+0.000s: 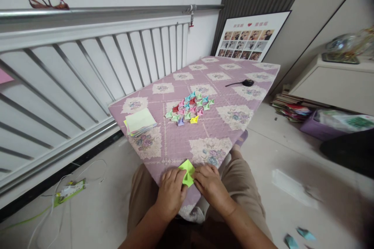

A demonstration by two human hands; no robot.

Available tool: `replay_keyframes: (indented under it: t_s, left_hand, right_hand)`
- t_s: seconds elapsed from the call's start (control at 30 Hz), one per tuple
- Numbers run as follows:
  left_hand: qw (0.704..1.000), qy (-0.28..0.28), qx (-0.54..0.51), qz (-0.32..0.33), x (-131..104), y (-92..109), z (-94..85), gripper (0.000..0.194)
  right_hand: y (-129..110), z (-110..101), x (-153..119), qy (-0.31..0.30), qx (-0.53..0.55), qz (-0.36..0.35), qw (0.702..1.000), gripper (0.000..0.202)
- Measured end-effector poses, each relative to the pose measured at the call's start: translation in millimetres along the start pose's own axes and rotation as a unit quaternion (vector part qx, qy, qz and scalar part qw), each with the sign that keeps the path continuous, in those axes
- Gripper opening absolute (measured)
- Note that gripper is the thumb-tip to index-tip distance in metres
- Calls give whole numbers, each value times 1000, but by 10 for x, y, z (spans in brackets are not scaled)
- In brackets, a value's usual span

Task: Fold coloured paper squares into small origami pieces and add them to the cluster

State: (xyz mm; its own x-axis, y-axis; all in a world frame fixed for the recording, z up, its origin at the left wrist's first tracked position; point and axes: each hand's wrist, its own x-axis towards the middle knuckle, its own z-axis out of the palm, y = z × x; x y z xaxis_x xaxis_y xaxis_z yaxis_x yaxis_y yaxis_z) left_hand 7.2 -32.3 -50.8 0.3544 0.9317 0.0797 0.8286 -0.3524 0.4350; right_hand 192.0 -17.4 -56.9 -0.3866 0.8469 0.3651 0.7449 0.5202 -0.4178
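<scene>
A bright green sheet of folded paper lies near the close edge of the cloth-covered table, one corner pointing away from me. My left hand holds its left side, fingers pressed on the paper. On the right side, my right hand grips the edge between thumb and fingers. Beyond them, several small folded paper pieces in green, pink, blue, red, yellow and purple stand grouped mid-table. A stack of square paper sheets, pale green on top, rests at the table's left edge.
A black round object with a strap lies at the table's far right. Left of the table runs a white radiator. Glasses rest on the rail. A power strip and blue paper pieces are on the floor.
</scene>
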Motion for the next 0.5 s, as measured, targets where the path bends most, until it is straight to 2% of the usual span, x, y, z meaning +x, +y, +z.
replay_keyframes:
  t_s: [0.1,0.2,0.33,0.5]
  left_hand:
    - [1000,-16,16,18,11,-3,-26,49]
    - [998,-32,33,40,18,-13,-59,44]
    - [995,-42,65,70,-3,-41,-73,33]
    - [988,-38,109,103,-48,-77,-52,35]
  right_hand:
    - [21,14,-40,6,-24,-24,999,11]
    - [25,7,-81,3,-37,-32,999,13]
    - [18,-55,-106,-24,-42,-42,998,20]
    - [21,-113,-137,-56,-53,-58,995,31]
